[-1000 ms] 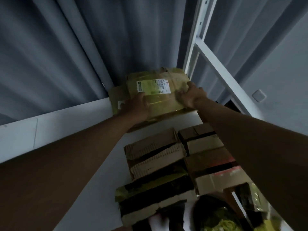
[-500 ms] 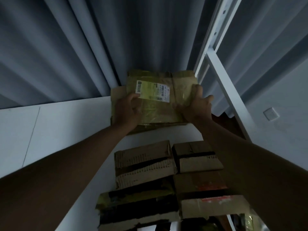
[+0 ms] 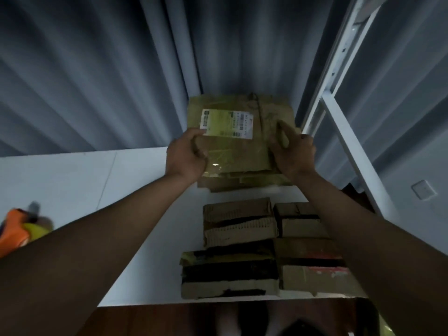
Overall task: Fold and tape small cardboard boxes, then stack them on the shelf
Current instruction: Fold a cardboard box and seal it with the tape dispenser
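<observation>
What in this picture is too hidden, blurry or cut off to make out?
- Printing on the white label: head view, too small and dim.
- Orange object: blurred, cut by the left edge.
- Cardboard beneath the flat box: covered by it and by the left hand and right hand.

A: Flat cardboard piece (image 3: 242, 132), tan, glossy with tape, white-and-green shipping label toward its 10 o'clock corner. Standing tilted at the far end of the white shelf (image 3: 150, 238), lower edge on more flattened cardboard.

B: And the folded ones?

A: Four small boxes (image 3: 240, 221), two-by-two block at 6 o'clock from the flat piece, touching one another. Corrugated edges torn, dark gaps between flaps. The near one at 3 o'clock carries red tape remnants.
</observation>
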